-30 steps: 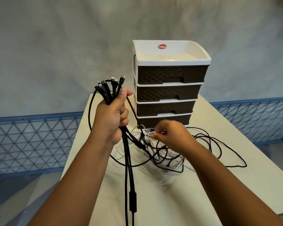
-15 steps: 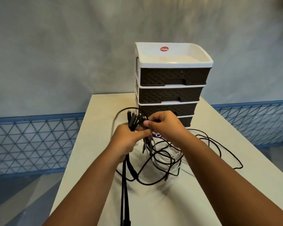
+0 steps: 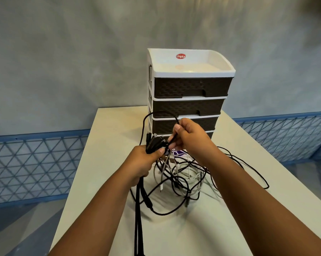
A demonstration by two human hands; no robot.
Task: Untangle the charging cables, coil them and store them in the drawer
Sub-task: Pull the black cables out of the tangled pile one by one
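Left hand (image 3: 144,161) grips a bunch of black cables (image 3: 155,142) in front of the drawer unit (image 3: 190,93), plug ends fanned above the fist, strands hanging below toward the table (image 3: 107,130) edge; right hand (image 3: 188,136) pinches one black cable (image 3: 171,140) beside that bunch; remaining tangle (image 3: 185,177) of black and white leads lies on the table before the unit; all drawers closed.
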